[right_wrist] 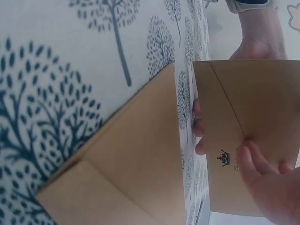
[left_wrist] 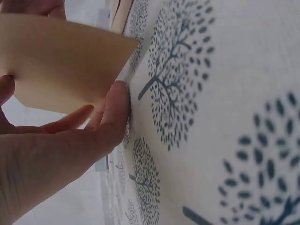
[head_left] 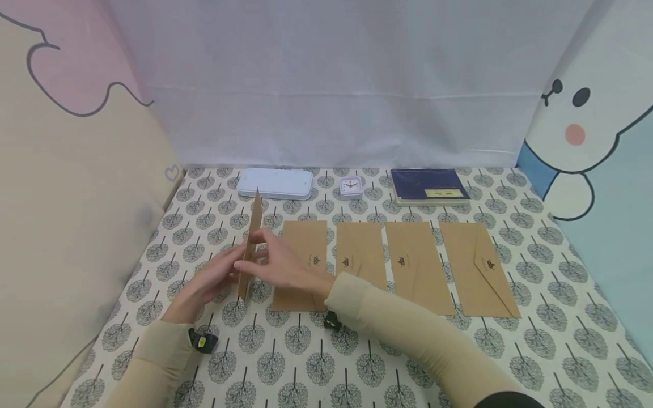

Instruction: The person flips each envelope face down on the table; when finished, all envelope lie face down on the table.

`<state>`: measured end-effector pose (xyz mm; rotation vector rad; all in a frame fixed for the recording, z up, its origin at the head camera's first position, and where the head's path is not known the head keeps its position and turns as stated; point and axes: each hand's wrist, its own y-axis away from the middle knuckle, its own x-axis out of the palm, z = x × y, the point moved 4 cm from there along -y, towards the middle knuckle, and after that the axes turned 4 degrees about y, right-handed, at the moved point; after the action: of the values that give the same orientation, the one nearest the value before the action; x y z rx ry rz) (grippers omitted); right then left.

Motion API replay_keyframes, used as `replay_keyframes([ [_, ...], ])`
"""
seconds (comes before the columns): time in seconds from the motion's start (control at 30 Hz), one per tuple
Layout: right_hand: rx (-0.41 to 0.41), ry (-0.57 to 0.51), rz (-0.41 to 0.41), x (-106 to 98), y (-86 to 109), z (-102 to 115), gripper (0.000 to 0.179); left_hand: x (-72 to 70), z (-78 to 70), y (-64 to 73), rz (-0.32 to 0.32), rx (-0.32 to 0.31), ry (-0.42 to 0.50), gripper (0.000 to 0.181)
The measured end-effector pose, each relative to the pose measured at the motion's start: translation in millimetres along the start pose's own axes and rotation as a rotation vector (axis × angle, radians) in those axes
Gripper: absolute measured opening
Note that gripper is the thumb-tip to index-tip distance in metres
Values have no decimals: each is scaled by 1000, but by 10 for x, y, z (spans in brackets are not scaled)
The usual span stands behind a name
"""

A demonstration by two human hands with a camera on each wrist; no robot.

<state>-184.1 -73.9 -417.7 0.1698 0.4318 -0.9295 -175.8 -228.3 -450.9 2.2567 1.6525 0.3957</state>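
Observation:
A brown kraft envelope (head_left: pixel 251 243) stands on edge between the two hands on the left part of the table, seen nearly edge-on from the head. My left hand (head_left: pixel 214 277) holds it from its plain side; in the left wrist view the fingers (left_wrist: pixel 117 108) lie along its lower edge. From the other side my right hand (head_left: pixel 278 263) grips it, with fingertips (right_wrist: pixel 248 152) at the tip of the flap, next to a printed black crown (right_wrist: pixel 223 158). The flap lies against the envelope. Another brown envelope (head_left: pixel 301 243) lies flat beneath the right forearm.
Further brown envelopes (head_left: pixel 420 266) lie in a row to the right, flaps up. Along the back stand a white case (head_left: pixel 275 182), a small square clock (head_left: pixel 351 187) and a dark blue book (head_left: pixel 418 182). Tree-print cloth (head_left: pixel 296 368) covers the table.

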Motion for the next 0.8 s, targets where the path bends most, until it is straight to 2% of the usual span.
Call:
replay_keyframes([
  [0.17, -17, -99, -19, -5, 5, 5, 76, -33, -5, 4, -70, -3, -89, 76],
  [0.37, -27, -124, -43, -30, 16, -1, 90, -119, -11, 23, -168, 0, -242, 80],
  [0.63, -11, -60, -7, -38, 29, -65, 95, -216, 12, 74, -235, -25, -329, 89],
  [0.8, 30, -1, 14, -12, 43, -131, 102, -256, 6, 95, -300, 5, -437, 92],
])
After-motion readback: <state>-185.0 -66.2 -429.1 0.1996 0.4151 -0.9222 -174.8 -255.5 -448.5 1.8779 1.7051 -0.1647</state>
